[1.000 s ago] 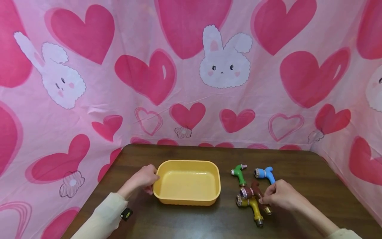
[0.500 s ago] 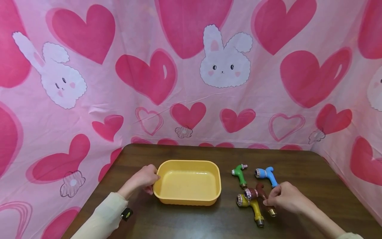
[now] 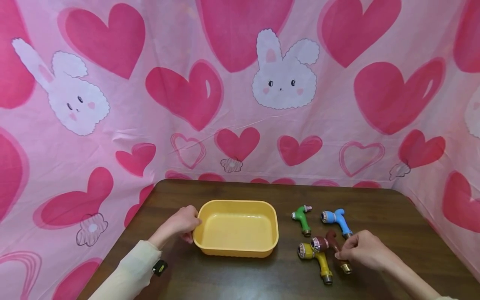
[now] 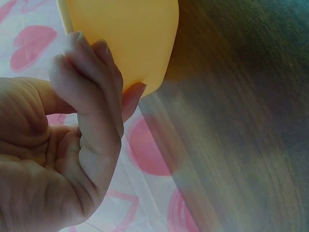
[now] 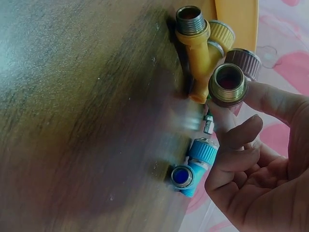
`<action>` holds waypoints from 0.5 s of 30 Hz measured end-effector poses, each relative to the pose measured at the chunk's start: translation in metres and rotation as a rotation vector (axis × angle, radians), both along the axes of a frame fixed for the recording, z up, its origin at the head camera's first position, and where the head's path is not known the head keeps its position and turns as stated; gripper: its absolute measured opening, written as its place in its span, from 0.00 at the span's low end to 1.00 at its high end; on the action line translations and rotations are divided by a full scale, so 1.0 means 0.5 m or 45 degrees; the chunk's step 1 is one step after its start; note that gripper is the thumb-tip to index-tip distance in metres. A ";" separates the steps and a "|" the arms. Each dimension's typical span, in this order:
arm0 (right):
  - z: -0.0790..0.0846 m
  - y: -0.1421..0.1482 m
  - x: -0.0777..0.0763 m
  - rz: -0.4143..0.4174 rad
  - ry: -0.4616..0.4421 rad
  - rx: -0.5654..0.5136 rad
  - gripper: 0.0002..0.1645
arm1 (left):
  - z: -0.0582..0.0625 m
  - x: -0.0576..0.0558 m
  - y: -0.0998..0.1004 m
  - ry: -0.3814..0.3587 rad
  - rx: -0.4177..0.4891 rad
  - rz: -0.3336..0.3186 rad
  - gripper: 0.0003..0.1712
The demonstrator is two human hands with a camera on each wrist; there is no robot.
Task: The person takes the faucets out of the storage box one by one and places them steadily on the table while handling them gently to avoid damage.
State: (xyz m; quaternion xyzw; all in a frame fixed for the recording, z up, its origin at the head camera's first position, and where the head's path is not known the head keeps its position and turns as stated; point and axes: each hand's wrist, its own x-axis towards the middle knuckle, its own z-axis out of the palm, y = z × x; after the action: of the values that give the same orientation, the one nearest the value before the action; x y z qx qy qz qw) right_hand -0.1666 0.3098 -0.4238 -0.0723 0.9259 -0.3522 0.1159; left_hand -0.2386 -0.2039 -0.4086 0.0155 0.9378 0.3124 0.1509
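Note:
My left hand (image 3: 183, 223) grips the left end of a yellow plastic tub (image 3: 236, 252), thumb and fingers at its rim. In the left wrist view, the fingers lie along the tub's wall (image 4: 140, 38). At the right, my right hand (image 3: 366, 249) pinches a brown tap (image 3: 320, 244) near its brass threaded end. That threaded opening (image 5: 228, 87) faces the camera in the right wrist view. Beside and partly under the brown tap lies a yellow tap (image 3: 321, 263). A blue tap (image 3: 340, 220) and a smaller green tap (image 3: 301, 216) lie farther back.
Everything rests on a dark brown wooden table (image 3: 225, 281) with rounded back corners. A pink cloth (image 3: 232, 112) printed with hearts and rabbits hangs behind it and at both sides. A small black device (image 3: 159, 267) is at the left sleeve.
The right hand has shifted the brown tap a little to the right, uncovering more of the yellow tap. The left hand and the tub stay in place.

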 end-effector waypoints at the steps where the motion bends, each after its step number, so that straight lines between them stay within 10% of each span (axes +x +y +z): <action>1: -0.001 0.001 0.001 -0.001 0.001 0.000 0.11 | -0.001 0.000 0.000 0.000 -0.002 -0.001 0.08; 15: 0.001 0.018 0.007 0.009 -0.026 0.002 0.11 | -0.004 -0.001 0.000 0.026 0.007 0.005 0.10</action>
State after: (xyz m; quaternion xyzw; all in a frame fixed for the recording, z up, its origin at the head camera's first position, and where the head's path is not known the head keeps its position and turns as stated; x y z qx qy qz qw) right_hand -0.1629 0.3190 -0.4231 -0.0720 0.9247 -0.3516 0.1268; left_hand -0.2392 -0.2037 -0.4105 0.0173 0.9385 0.3149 0.1405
